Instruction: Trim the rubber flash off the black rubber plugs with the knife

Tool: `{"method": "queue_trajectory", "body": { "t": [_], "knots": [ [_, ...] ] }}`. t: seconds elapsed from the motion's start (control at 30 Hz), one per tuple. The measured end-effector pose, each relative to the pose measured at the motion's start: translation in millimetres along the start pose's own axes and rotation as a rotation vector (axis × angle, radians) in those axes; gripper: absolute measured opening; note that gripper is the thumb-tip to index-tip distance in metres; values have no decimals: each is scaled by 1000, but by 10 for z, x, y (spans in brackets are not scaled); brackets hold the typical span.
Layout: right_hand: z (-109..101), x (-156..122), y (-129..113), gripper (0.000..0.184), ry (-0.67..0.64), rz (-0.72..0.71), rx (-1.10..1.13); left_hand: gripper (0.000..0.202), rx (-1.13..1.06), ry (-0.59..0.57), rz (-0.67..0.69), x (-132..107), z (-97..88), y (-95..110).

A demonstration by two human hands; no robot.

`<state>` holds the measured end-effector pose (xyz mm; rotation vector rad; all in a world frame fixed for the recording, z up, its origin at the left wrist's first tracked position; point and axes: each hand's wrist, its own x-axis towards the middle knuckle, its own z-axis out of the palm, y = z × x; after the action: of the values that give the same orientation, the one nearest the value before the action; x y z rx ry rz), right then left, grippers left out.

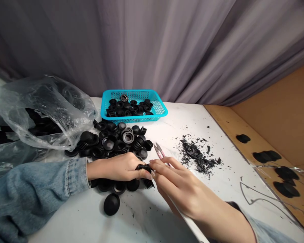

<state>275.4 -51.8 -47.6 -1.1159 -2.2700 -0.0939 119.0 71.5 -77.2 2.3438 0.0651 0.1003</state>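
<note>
Over the heap's front edge, my left hand (128, 168) is closed on a small black ribbed rubber plug (143, 166), pinched between thumb and fingers. My right hand (178, 180) meets it from the right, its fingertips pressed together against the same plug. A slim pale strip (191, 222) shows beneath my right hand; whether I hold it is unclear. Beside my right fingers lie small pointed thread snips (159, 151), partly covered. Around and behind my left hand spreads a heap of black rubber plugs (119, 143). One plug (111, 204) sits apart at the front.
A blue perforated basket (134, 118) holding several black plugs stands at the back. Clear plastic bags (45, 111) with black pieces lie left. Black scraps (199, 155) are scattered right of my hands. More black pieces (267, 156) and a thin wire-like loop (258, 197) lie farther right.
</note>
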Motion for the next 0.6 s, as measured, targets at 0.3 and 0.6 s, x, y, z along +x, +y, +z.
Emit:
{"method": "queue_trajectory", "body": {
  "t": [0.3, 0.6],
  "knots": [
    [28, 10, -1, 28, 27, 17, -45, 60, -44, 66, 41, 18, -8, -34],
    [151, -14, 170, 25, 59, 28, -174, 47, -40, -1, 30, -9, 12, -25]
  ]
}}
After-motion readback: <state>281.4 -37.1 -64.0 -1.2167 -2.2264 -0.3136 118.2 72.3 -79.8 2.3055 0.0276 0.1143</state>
